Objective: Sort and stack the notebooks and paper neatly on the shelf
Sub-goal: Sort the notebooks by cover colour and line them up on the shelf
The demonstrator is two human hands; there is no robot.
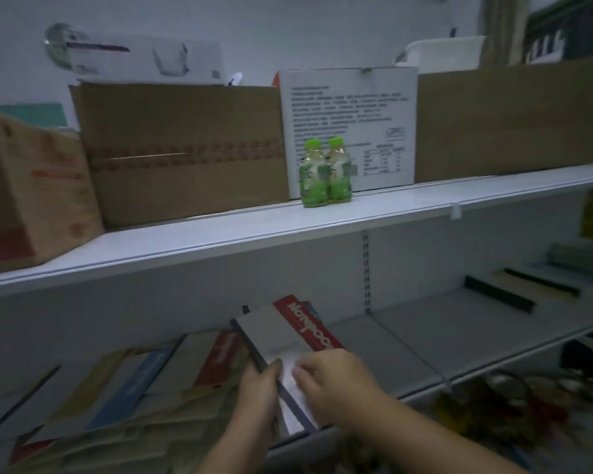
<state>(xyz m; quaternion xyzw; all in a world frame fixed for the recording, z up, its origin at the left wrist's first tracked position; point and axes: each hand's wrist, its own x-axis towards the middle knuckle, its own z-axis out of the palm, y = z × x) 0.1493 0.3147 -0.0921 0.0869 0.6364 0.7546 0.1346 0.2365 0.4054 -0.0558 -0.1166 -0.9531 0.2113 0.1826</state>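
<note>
Up close, both forearms reach in from the bottom edge toward the lower shelf (459, 330). Left hand (259, 384): fingers wrapped round the dark spine of a grey notebook (274, 333), thumb on top. Right hand (329, 374): fingers curled over the notebook's near right edge, gripping it. Frame blurred here; exact finger placement is hard to read. The notebook has a grey cover with a red band of white lettering along its right side. It is tilted and sits low over the shelf, a second cover showing just behind it. Whether its underside touches the shelf I cannot tell.

Left of the hands, a loose pile of notebooks (134, 388) is fanned out untidily on the same shelf, with tan, blue and red bands overlapping. A thin wire divider (408, 350) runs front to back just right of the held notebook. Farther right, well apart, are flat notebooks with black spines (514, 292).

Above is the white upper shelf (391, 206). Two green bottles (326, 172) stand side by side, touching, near its front edge. Behind them is a white printed box (350, 124), with a brown carton (185, 148) on its left and another brown carton (510, 121) on its right. At far left is a carton with red print (31, 186).
</note>
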